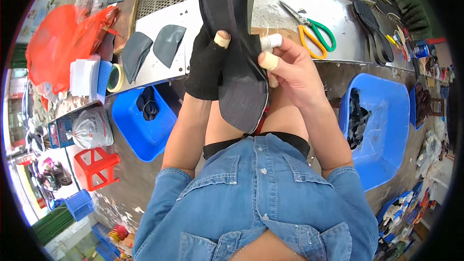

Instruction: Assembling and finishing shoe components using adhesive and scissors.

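Note:
A long black shoe sole (242,101) is held up over my lap, its wide end toward me and its other end over the bench. My left hand (205,70), in a black fingerless glove, is closed around the sole's left side, with the taped thumb lying on its upper face. At the right edge, my right hand (300,70) pinches a dark piece along the sole's side between a taped thumb and a white-covered finger. Whether that piece is a strap or part of the sole's covering, I cannot tell.
Scissors (316,38) with green and yellow handles lie on the metal bench (266,0). Dark grey cut pieces (169,46) and a tape roll (115,78) are at left. Stacked soles (372,31) stand right. Blue bins (145,137) flank my legs, near a red stool (96,169).

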A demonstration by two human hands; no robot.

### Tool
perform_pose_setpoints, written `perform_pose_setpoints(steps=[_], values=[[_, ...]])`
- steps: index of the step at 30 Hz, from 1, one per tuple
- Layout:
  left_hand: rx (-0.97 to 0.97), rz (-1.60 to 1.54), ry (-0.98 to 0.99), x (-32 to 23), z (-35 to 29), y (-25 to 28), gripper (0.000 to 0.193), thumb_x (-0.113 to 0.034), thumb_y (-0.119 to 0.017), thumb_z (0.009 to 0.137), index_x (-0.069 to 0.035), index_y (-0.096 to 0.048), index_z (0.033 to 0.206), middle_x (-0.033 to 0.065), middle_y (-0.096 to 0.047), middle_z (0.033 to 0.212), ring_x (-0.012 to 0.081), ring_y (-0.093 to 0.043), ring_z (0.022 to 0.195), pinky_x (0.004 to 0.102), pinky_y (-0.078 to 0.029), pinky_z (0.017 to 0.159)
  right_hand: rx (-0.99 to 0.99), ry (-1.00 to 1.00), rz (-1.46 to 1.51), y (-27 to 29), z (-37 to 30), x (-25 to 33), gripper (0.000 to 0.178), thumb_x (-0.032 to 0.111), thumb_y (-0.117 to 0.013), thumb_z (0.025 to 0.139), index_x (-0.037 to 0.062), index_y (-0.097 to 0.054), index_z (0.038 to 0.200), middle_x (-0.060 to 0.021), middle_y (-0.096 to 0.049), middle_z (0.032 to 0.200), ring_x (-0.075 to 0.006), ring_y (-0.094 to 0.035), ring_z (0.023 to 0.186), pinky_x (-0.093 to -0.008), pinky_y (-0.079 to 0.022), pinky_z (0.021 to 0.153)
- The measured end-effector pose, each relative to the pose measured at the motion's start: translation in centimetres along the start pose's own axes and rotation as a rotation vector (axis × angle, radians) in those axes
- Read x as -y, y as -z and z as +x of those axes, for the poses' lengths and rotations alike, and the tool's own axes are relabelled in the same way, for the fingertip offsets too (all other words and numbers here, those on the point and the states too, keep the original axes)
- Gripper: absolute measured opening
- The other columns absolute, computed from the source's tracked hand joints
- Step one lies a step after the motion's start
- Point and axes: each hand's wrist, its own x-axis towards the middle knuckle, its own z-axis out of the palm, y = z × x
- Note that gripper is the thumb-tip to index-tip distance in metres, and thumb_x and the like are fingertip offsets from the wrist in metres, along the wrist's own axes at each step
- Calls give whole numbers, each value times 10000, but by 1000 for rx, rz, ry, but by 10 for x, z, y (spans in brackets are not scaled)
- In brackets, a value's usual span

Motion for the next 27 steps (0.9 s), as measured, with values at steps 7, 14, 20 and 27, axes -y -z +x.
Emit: perform_pose_setpoints(steps=[7, 14, 20, 27], values=[[69, -19, 45, 13, -1, 7, 631, -500, -676, 785, 1, -545, 1147, 75, -625, 1018, 155, -605, 879, 282, -494, 773, 53, 131, -89, -10, -1, 6, 221, 134, -764, 745, 35, -631, 892, 5, -616, 796, -57, -570, 748, -197, -450, 677], [315, -150, 53, 1, -9, -21, 538, -172, -526, 909, 29, -324, 1366, 28, -559, 805, 63, -472, 598, 171, -374, 514, 89, 258, -118, -12, 24, -13, 562, 148, -818, 655, -34, -528, 1101, -13, -596, 806, -98, -591, 805, -225, -469, 672], [112, -275, -56, -5, -15, -45, 502, -215, -451, 932, 68, -336, 1331, 274, -501, 1226, 103, -484, 500, 211, -394, 280, 184, 61, 6, -16, 16, 2, 551, 104, -769, 716, -55, -502, 1172, -19, -581, 670, -93, -602, 679, -240, -490, 679], [542, -1009, -8, 15, 6, -31, 565, -333, -417, 947, -14, -296, 1397, 294, -309, 1409, 157, -399, 676, 228, -388, 543, -59, 241, -507, -39, -2, -4, 927, 234, -838, 620, 2, -347, 1371, 4, -498, 902, -109, -538, 868, -248, -427, 806]])
